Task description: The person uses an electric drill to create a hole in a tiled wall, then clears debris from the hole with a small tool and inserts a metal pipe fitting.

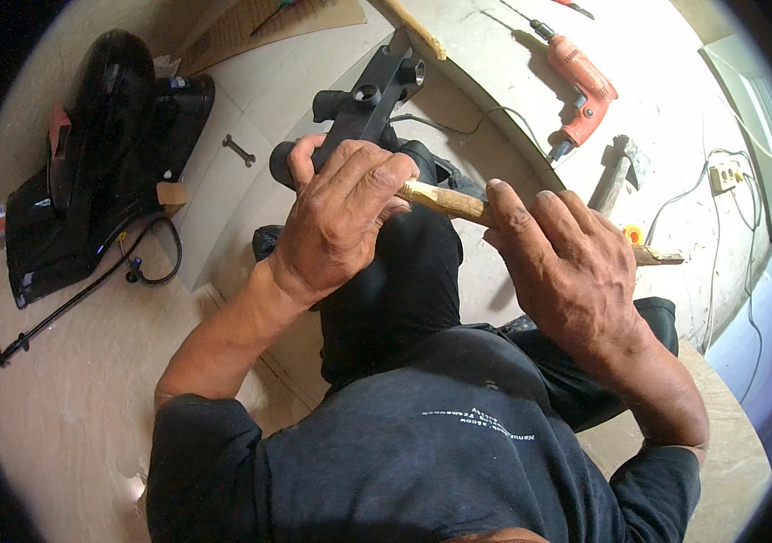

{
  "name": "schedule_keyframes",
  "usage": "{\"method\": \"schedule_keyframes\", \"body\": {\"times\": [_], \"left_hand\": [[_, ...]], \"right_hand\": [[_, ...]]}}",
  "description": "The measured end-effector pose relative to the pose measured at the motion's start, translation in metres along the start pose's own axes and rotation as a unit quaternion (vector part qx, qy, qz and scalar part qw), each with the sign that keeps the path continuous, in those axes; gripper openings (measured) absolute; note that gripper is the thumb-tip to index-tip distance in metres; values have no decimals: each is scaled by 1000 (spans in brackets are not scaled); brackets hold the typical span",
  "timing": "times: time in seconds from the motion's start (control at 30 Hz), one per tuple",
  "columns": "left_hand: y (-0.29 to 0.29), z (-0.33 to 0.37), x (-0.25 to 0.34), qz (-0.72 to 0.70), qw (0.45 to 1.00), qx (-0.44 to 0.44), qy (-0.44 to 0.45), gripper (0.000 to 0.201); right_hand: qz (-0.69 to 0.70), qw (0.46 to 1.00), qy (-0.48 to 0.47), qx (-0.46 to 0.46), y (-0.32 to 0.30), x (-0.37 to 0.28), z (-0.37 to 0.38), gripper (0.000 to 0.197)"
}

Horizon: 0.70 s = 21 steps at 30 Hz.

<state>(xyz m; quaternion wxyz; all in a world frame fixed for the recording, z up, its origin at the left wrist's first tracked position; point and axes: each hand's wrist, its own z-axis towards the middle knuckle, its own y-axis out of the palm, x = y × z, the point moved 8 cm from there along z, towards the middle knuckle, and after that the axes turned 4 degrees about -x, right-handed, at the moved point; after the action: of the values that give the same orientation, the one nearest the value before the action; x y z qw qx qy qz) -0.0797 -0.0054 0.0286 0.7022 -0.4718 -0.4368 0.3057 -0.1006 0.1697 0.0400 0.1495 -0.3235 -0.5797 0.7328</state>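
Observation:
A pale, whittled wooden stick [445, 200] runs between my two hands, above my lap. My left hand [336, 213] is closed around its left end, with the fingertips covering that end. Beneath and beyond that hand rests a black part [361, 107] with several short round tubes. One finger of the left hand lies against a tube. My right hand [571, 267] grips the stick farther right, fingers bent over it. Past the right hand a rough wooden end [659, 256] shows; I cannot tell whether it belongs to the same stick.
A red electric drill [582, 86] and a hammer [626, 167] lie at the right, near a power socket [725, 176] with cables. At left are a small wrench [239, 151], glossy black panels [101, 154] and a black hose [87, 290]. Another wooden stick [418, 29] lies at the top.

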Motion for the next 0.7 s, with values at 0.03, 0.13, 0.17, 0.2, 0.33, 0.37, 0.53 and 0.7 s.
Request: {"method": "schedule_keyframes", "body": {"times": [0.03,0.13,0.17,0.2,0.33,0.37,0.53,0.7], "left_hand": [[0,0,1,-1,1000,-1,3,35],[0,-1,2,0,1000,-1,4,37],[2,1,2,-6,1000,1,7,37],[2,1,2,0,1000,0,6,38],[-2,3,1,10,1000,-14,10,40],[-3,6,1,10,1000,-13,11,40],[3,23,6,27,999,-16,32,36],[5,48,11,60,997,-21,53,34]], "right_hand": [[-16,1000,-4,-4,-1,-2,0,35],[23,998,28,-55,1,-3,4,23],[18,998,31,-58,-5,-2,9,23],[168,967,129,-140,4,13,14,22],[415,846,233,-242,25,22,15,26],[414,846,233,-241,28,23,13,26],[99,995,3,2,1,11,6,37],[30,997,66,7,-9,29,1,46]]}}
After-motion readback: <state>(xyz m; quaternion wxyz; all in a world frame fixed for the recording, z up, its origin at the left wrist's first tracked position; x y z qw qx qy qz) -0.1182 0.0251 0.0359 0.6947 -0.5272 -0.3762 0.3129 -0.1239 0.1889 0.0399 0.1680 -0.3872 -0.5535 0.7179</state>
